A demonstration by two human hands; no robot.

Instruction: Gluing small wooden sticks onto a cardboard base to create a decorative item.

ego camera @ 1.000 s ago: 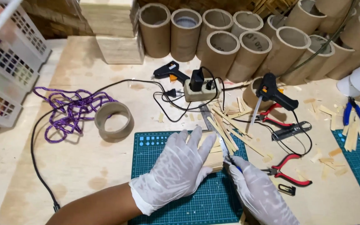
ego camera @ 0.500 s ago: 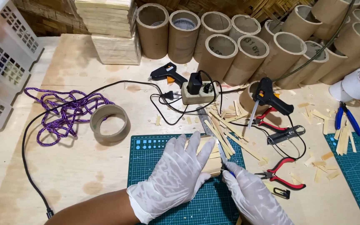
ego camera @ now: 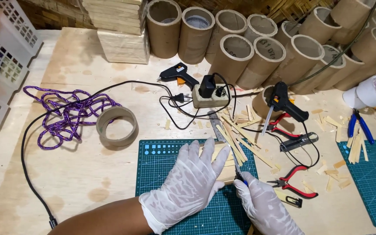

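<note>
Head view: my left hand (ego camera: 189,182) lies spread flat, pressing the bamboo strip (ego camera: 226,173) onto the green cutting mat (ego camera: 162,159) to steady it; my right hand (ego camera: 264,204) pinches a craft knife (ego camera: 236,167) beside it.

A pale plywood bench (ego camera: 66,182) fills most of the frame, its surface stained in patches. Along the top edge runs a woven bamboo wall (ego camera: 257,6), brown and shadowed. Light falls evenly and bright, with soft shadows.
</note>
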